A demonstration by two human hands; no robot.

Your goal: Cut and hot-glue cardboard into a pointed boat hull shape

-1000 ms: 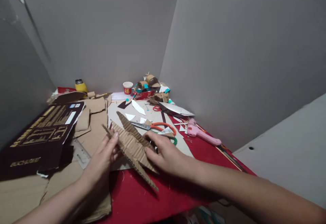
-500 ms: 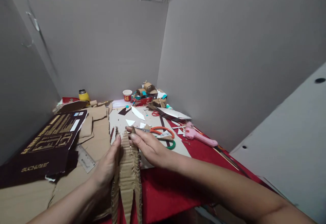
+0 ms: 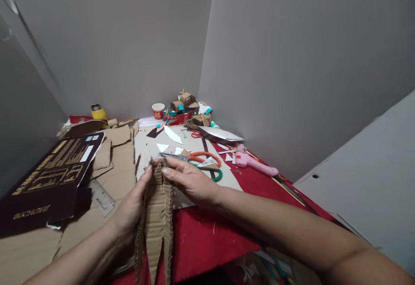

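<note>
Both my hands hold a long pointed piece of corrugated cardboard (image 3: 156,224) lengthwise over the near edge of the red table (image 3: 207,242). My left hand (image 3: 132,205) presses along its left side, fingers closed against it. My right hand (image 3: 186,179) pinches its far end, thumb on top. The piece has several narrow tapering strips side by side, running toward me.
Orange-handled scissors (image 3: 201,160) and green-handled ones lie just beyond my right hand. A pink glue gun (image 3: 254,164) lies to the right. A dark printed box (image 3: 48,177), a ruler (image 3: 102,196) and cardboard sheets cover the left. A paper cup (image 3: 158,111), a yellow bottle (image 3: 97,112) and cardboard scraps stand at the back by grey partition walls.
The cardboard piece was splayed out flat a second ago; my hands have turned it lengthwise and pressed its strips together. The camera view shifted slightly.
</note>
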